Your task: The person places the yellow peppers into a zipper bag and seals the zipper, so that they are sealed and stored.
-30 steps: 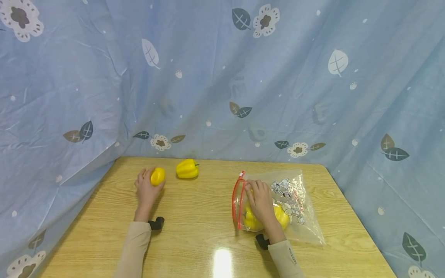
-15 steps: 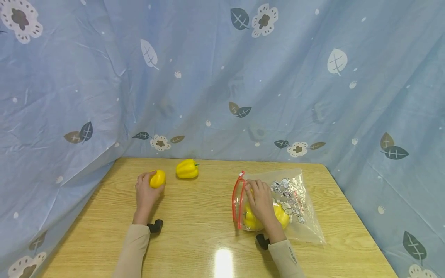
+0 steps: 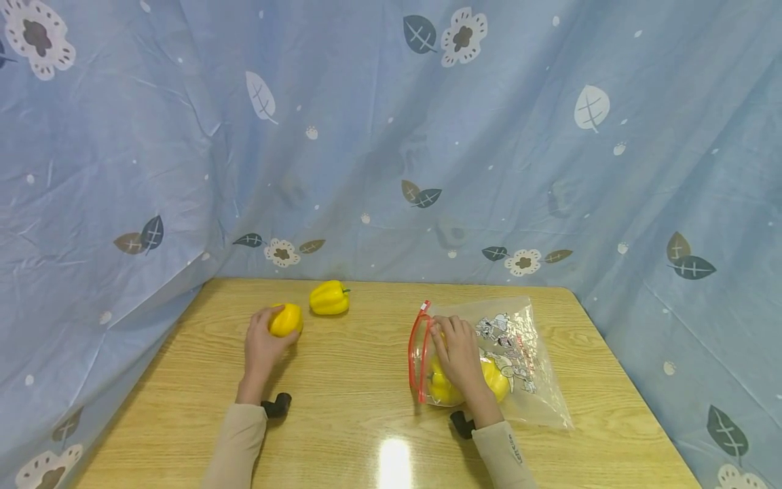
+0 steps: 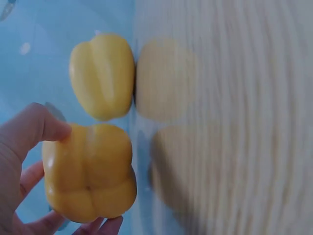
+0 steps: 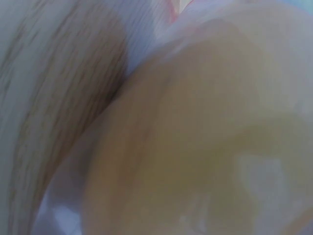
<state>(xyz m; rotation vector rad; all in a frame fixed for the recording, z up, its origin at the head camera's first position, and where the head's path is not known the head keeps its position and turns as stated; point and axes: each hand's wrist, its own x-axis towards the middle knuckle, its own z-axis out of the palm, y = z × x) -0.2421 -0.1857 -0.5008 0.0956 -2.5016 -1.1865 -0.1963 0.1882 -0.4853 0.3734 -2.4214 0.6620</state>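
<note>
My left hand (image 3: 264,343) grips a yellow bell pepper (image 4: 90,171) between thumb and fingers; the left wrist view shows its lobed end, apart from the tabletop. A second yellow bell pepper (image 3: 328,297) with a green stem lies on the table just beyond it. On the right is a clear zip bag (image 3: 537,401) with a red zipper edge, its mouth facing left. Inside it are yellow bell peppers (image 3: 441,386), partly covered by my right hand (image 3: 461,356), whose fingers hold the bag near its mouth. Up close, the right wrist view shows a blurred yellow pepper (image 5: 195,127) through plastic.
The wooden table (image 3: 348,380) ends at the back against a blue patterned curtain (image 3: 366,136), which also hangs along both sides. A black wrist mount (image 3: 277,405) juts from the left wrist, another black mount (image 3: 461,424) from the right.
My left hand has moved slightly right and toward me, carrying the bell pepper with it. The right hand, the bag and the far pepper look unmoved.
</note>
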